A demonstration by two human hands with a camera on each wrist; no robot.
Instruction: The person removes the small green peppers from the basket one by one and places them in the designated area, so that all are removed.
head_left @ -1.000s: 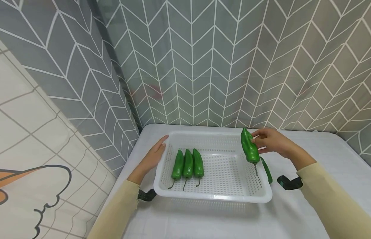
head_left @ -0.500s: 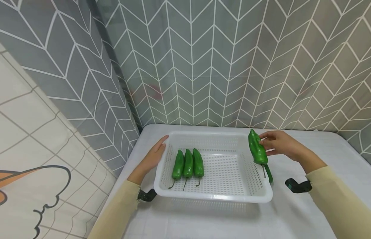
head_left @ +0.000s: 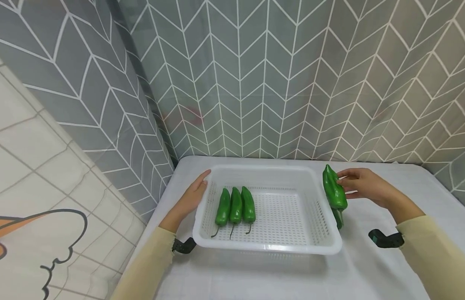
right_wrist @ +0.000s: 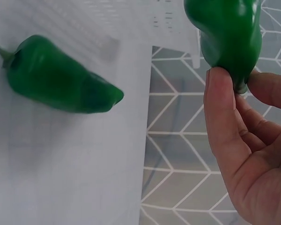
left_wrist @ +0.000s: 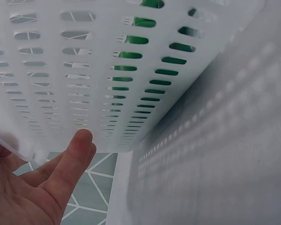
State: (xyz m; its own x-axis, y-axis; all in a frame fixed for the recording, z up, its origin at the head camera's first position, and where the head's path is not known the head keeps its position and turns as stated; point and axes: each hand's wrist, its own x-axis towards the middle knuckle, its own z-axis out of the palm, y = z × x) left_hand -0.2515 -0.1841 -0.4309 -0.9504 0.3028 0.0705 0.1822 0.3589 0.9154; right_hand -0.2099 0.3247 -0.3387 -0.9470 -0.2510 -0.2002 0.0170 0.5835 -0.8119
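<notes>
My right hand [head_left: 363,183] pinches a green chili pepper [head_left: 333,189] between its fingertips, just off the right rim of a white plastic basket [head_left: 281,248]. Pointed end up in the head view, this pepper hangs over another green chili pepper [right_wrist: 56,79], which lies on the table beside the basket and is mostly covered in the head view. My left hand [head_left: 192,193] holds the basket's left rim, its fingers [left_wrist: 70,168] reaching along the outer wall and the thumb at the rim. Inside the basket, three green chili peppers [head_left: 236,206] lie side by side, stems toward me.
A white-covered table [head_left: 262,277] carries the basket. A grey curtain [head_left: 251,83] with white chevron lines hangs behind it, and a white tile-patterned sheet [head_left: 22,175] is at the left. A small black wrist device [head_left: 386,239] sits at the right sleeve.
My right hand has moved right with its chili pepper, from over the basket's right side to outside the rim. The left hand and the three peppers in the basket have stayed put.
</notes>
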